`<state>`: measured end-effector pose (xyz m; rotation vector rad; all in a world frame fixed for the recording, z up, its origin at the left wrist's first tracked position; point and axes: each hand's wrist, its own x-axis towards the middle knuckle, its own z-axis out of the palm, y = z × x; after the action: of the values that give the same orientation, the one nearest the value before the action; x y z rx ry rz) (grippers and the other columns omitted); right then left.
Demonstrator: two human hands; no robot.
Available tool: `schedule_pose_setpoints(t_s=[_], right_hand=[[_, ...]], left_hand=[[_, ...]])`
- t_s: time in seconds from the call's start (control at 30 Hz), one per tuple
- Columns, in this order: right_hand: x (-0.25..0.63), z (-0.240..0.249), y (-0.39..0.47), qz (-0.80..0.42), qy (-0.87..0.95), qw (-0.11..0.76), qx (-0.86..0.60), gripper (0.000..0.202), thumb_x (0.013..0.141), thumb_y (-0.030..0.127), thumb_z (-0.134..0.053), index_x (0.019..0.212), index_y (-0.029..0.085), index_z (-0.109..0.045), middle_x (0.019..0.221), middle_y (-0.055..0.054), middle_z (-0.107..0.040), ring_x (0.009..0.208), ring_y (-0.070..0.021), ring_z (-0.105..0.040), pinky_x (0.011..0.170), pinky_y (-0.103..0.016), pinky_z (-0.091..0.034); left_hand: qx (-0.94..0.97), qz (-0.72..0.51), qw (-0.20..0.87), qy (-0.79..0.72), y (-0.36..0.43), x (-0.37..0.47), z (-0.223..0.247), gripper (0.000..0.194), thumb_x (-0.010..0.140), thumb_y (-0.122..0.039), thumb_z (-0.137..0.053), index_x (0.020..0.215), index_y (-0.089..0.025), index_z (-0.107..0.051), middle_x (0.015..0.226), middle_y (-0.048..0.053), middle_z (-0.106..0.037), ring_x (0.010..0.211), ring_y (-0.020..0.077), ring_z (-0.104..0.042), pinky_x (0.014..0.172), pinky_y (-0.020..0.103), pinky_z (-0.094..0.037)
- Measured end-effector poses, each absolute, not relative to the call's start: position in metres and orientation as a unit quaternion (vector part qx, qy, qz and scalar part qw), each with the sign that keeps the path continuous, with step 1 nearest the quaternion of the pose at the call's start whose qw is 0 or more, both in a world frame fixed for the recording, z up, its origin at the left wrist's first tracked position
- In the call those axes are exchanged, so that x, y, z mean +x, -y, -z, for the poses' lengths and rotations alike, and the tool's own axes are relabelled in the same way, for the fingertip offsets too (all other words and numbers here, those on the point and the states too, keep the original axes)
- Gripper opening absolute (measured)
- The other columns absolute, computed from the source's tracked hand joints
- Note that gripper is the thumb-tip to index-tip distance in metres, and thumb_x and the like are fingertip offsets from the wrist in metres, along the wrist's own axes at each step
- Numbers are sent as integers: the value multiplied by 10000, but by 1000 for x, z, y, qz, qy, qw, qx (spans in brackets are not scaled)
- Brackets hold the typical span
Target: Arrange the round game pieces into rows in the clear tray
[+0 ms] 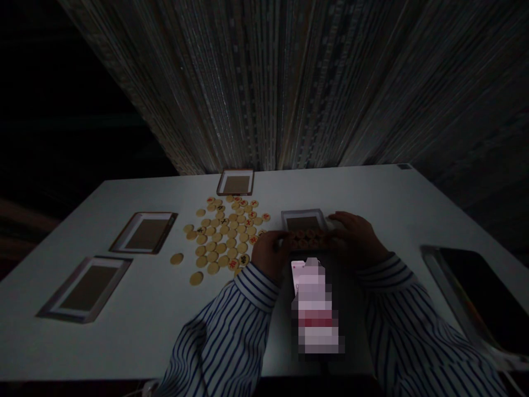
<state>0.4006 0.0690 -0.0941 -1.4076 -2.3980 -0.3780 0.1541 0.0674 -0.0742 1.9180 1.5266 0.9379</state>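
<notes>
A shallow box (303,213) with a clear rim lies right of the table's middle, with round wooden pieces (306,238) in rows along its near part. At the left end of these rows is my left hand (270,255), its fingers closed around the box's near left corner. My right hand (359,238) is at the box's right side, fingers bent and partly spread; its lower fingers are dark and hard to make out. Many loose round pieces (223,231), some with red or black characters, lie left of my left hand. Below the box a lit phone (298,271) shows a blurred screen.
The white table (140,298) bears three more shallow boxes: one at the back (235,182), one at the left (144,232) and one at the near left (85,289). A dark flat object (483,292) lies at the right. Behind the table hangs a string curtain (264,82).
</notes>
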Motion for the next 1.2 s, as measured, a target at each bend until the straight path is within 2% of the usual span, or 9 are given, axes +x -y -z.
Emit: schedule_pose_setpoints(t_s=[0.57,0.83,1.1,1.2], right_hand=[[381,83,-58,170,814,154,-533,136,750,280,-558,806,241,-676,1149,-99,-606,1149,-286,-458,906,-533,-309],[378,81,-58,184,815,165,-524,134,755,265,-546,796,241,-670,1127,-97,-617,1133,-280,-474,912,-532,-310],[377,77,-59,183,820,171,-515,154,768,275,-522,796,227,-666,1093,-105,-642,1080,-292,-532,871,-544,-369],[376,73,-60,143,807,187,-541,182,765,272,-506,815,193,-662,1027,-113,-669,938,-261,-609,792,-454,-450]], left_hand=[[711,-341,254,-559,-68,154,74,169,773,-158,-589,905,-168,-692,871,60,-711,845,188,-648,795,340,-519],[711,-350,248,-557,-67,153,75,167,773,-176,-591,904,-172,-694,863,57,-712,822,183,-654,775,326,-533],[707,-341,253,-566,-67,154,74,167,781,-198,-585,908,-174,-690,858,57,-710,819,182,-649,762,324,-530],[706,-344,252,-566,-67,153,74,168,787,-200,-579,910,-168,-690,860,61,-707,823,183,-645,755,324,-528]])
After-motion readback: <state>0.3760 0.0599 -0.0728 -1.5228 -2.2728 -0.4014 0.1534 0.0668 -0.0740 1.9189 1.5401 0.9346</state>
